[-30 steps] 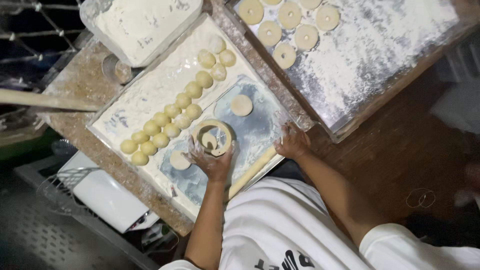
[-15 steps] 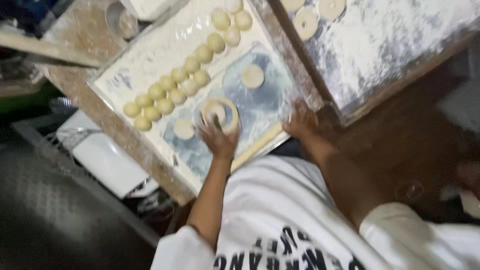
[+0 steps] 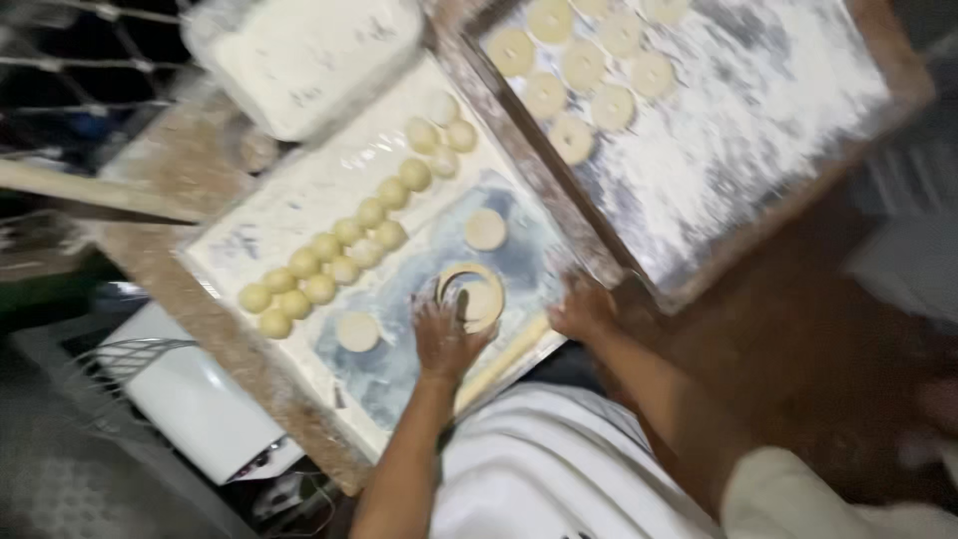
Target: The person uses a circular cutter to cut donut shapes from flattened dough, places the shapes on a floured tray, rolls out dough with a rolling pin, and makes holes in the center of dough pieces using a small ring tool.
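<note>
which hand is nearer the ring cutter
Left. The left hand touches the ring cutter on the dough disc, fingers at its near rim. The right hand rests apart to its right at the board's edge.

A small bakery or food-preparation kitchen, judging by the floured work board (image 3: 329, 190) at 10 o'clock carrying rows of dough balls (image 3: 339, 250). At 1 o'clock a flour-dusted wooden tray (image 3: 758, 130) holds flattened dough rounds (image 3: 589, 70), and a tub of flour (image 3: 309, 50) sits at 11 o'clock.
</note>
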